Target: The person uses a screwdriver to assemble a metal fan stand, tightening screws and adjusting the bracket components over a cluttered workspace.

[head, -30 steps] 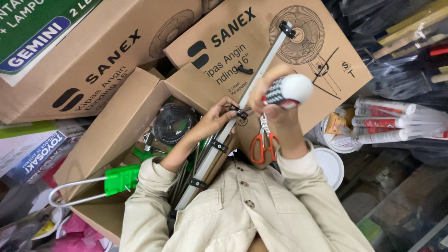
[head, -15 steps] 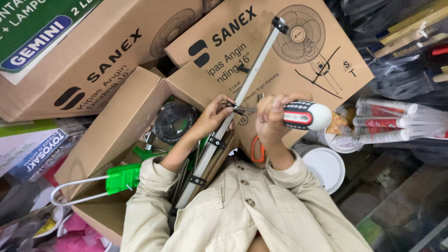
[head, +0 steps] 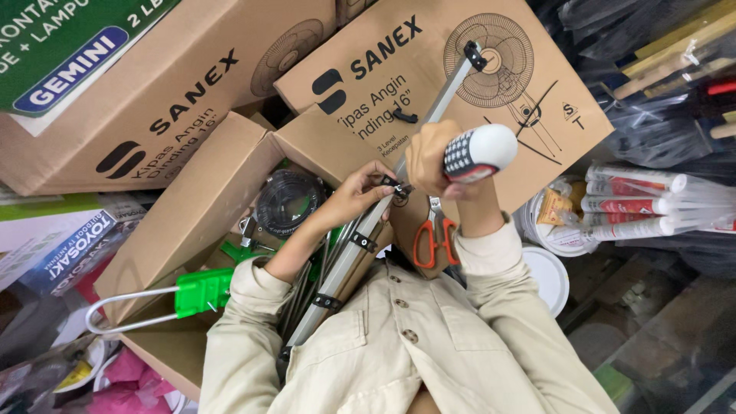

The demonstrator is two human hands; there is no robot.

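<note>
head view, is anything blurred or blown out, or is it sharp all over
Head view: even, soft light, no hard shadows; the hands, left and right, and the long metal bar are sharp; the screwdriver handle's white end is nearly blown out; the plastic-wrapped goods at right show glare; edges bend slightly from the wide lens.

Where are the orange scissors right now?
The orange-handled scissors lie right of centre in the head view, on the cardboard box, just below the right hand gripping the screwdriver.

Long grey aluminium rail (head: 360,238) with black clips lies diagonally across my lap; my screwdriver (head: 475,152), white-capped with a black-and-red grip, stands against its clamp.
</note>
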